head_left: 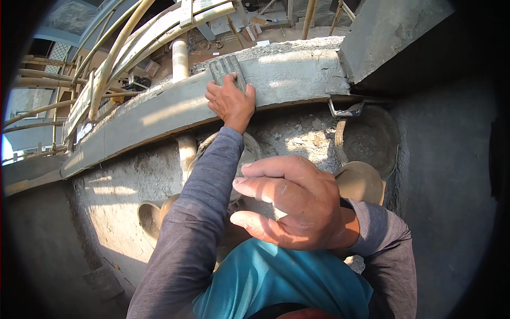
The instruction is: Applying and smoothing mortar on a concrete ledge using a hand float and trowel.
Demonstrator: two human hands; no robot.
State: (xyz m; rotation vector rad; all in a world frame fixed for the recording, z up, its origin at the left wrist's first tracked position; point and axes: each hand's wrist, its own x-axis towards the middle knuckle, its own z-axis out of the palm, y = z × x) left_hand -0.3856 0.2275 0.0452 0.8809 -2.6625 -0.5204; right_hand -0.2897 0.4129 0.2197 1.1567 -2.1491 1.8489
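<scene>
A broad bucket (392, 130) stands ahead and to the right of the right hand (305, 204), with rough grey material (364, 139) lying in its bottom. A second bucket (256, 144) sits below the left wrist, between the two hands; the sleeve covers much of it, so what it contains is hard to tell. Left of the left forearm, a hollow cylindrical container (150, 217) lies tilted with its mouth facing outward, its inside in shade. Just beyond the right wrist is a round tan object (361, 183), partly hidden by that hand; whether it is a lid or another vessel cannot be told. Any lettering on these is too small or shaded to read.

The grey float (226, 65), a flat ribbed block, is under the left hand (231, 103), resting on the smooth grey concrete ledge (289, 80). The left hand grips it, fingers bent over it and thumb along its right side. The right hand is nearer the body, well apart from the float, loosely curled with a wide gap between fingers and thumb, and holding nothing.

Crumbled rubble (313, 141) lies beyond the right hand, below the ledge. Bamboo poles (119, 50) rise to the left of the left hand, past the ledge.
</scene>
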